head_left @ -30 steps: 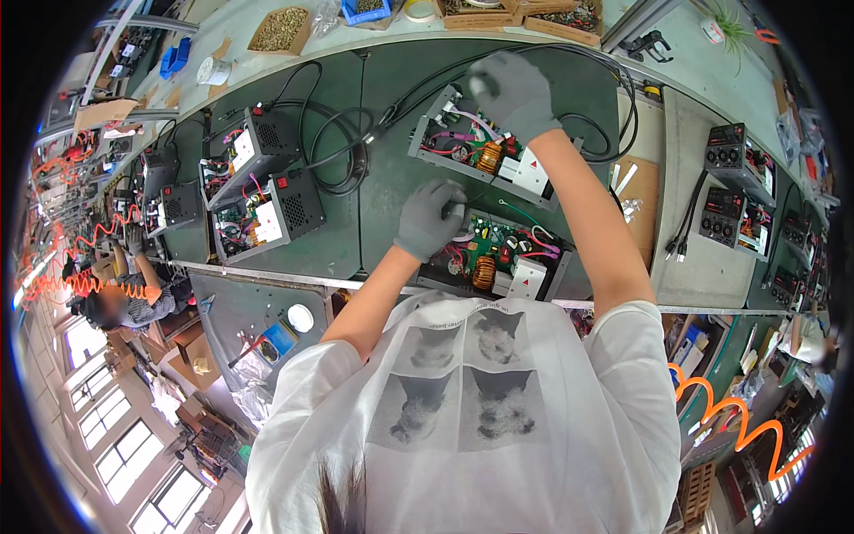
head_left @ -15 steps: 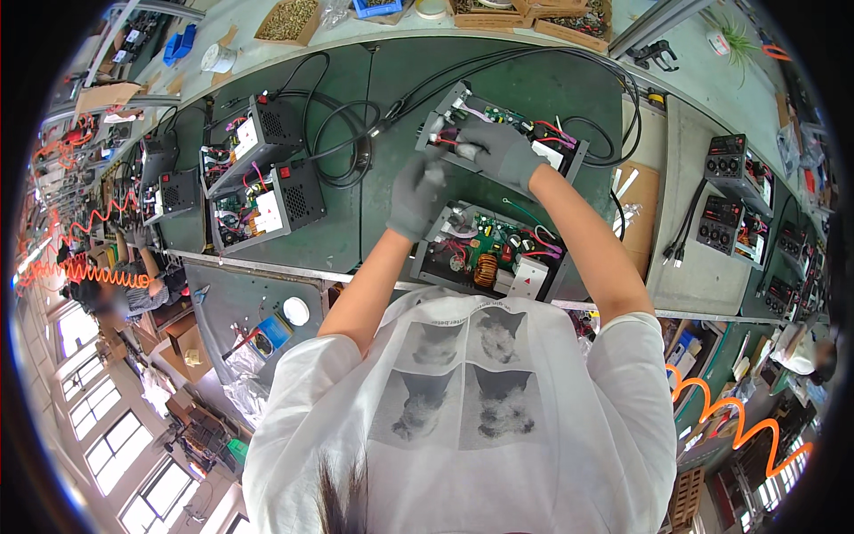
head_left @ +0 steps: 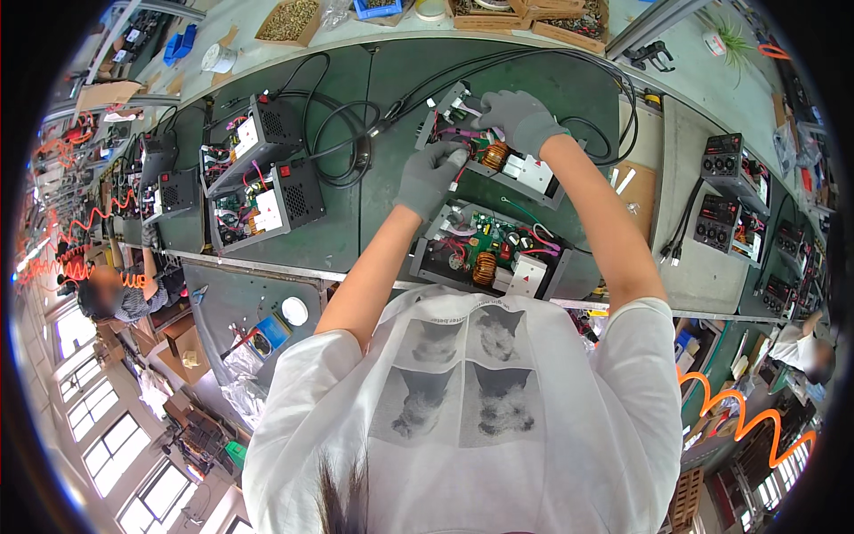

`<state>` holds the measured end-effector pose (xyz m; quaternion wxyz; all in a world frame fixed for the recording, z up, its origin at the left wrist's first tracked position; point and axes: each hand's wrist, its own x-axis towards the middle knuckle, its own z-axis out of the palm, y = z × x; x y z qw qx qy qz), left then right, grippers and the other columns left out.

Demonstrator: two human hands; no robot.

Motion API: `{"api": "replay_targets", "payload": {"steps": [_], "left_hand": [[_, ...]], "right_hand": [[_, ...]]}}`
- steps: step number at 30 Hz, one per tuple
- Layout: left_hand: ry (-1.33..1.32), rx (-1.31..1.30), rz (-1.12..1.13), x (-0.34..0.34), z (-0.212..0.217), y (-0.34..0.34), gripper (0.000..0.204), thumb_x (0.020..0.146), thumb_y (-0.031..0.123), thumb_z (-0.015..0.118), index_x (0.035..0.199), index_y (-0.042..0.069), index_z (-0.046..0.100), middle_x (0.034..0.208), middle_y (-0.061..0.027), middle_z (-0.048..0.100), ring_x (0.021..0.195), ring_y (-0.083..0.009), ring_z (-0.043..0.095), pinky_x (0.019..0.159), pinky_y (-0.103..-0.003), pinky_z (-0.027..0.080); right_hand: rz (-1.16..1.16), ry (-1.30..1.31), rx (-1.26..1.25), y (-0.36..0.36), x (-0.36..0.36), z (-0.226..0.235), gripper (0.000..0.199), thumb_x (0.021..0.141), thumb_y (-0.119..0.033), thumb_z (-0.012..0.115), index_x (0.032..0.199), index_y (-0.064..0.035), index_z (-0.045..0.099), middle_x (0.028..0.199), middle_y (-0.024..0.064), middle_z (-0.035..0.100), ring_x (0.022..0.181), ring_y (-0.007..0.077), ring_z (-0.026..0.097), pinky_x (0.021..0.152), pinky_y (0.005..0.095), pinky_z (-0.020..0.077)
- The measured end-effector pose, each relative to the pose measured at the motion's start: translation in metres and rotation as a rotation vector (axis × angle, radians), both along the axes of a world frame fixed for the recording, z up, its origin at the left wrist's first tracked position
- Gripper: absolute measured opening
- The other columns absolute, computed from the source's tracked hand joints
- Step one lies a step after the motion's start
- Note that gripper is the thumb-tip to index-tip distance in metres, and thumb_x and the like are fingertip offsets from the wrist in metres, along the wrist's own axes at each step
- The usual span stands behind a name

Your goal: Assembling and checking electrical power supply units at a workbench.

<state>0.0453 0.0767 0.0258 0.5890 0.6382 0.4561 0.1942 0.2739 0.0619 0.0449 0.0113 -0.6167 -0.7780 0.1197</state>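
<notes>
A grey open-topped power unit lies at the far side of the green bench, showing a circuit board, a copper coil and purple wires. Against its near edge, my gloved left hand is closed with thumb and finger pinched by a thin wire with a red and white end. My gloved right hand reaches over the unit's far side, fingers curled down at its upper left part; what they grip is hidden. Nearer me sits a second open unit with a green board, touched by neither hand.
Several similar units stand to the left, beside coiled black cables. More units are on the right bench. Boxes of small parts line the back shelf. An orange coiled hose hangs at right. Other people work at both sides.
The far unit has turned, its right end swinging nearer me and its coil coming into view. My right hand has moved farther away; my left hand has shifted slightly right against the unit.
</notes>
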Motion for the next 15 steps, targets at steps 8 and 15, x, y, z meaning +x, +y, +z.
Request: {"api": "replay_targets", "payload": {"steps": [8,15], "left_hand": [[0.413,0.287,-0.071,0.011,0.029,0.018,0.03,0.086,0.035,0.066,0.113,0.021,0.071,0.077,-0.0095,0.066,0.075,-0.026,0.066,0.07,-0.036,0.052],[0.498,0.341,-0.194,0.022,0.023,0.034,0.028,0.09,0.038,0.06,0.112,0.023,0.069,0.083,-0.0109,0.07,0.079,-0.0301,0.067,0.071,-0.04,0.051]], "right_hand": [[0.005,0.174,-0.112,0.007,0.009,0.009,0.028,0.083,-0.014,0.067,0.108,-0.0269,0.073,0.116,0.0032,0.06,0.109,0.0269,0.059,0.093,0.0386,0.0493],[-0.111,0.163,0.018,0.005,-0.003,-0.005,0.018,0.082,-0.02,0.07,0.1,-0.0219,0.074,0.113,0.0024,0.061,0.108,0.025,0.06,0.091,0.0399,0.0497]]}}
